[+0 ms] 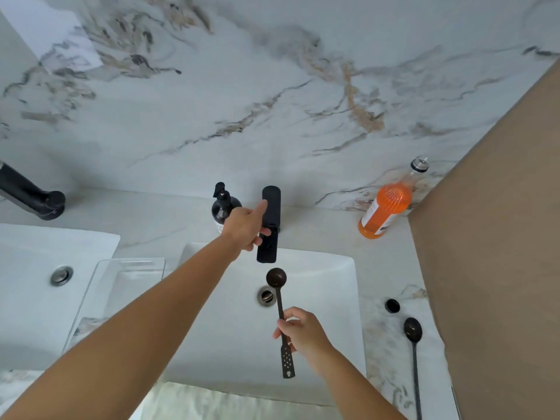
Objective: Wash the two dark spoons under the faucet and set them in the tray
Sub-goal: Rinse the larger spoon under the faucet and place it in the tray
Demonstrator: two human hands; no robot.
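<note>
Head view: faucet point(269, 225) not running, wash not started.
Right hand point(300, 331) grips round-bowled spoon point(278, 301); left hand point(245, 227) on faucet lever; second spoon point(413, 331) waits; tray point(100, 286) unfilled.

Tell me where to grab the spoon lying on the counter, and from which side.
Grip the long spoon on its thin handle just below the bowl, coming from above with the fingers across it. It lies flat on the counter, handle toward you, so a top pinch is likely easiest.
</note>
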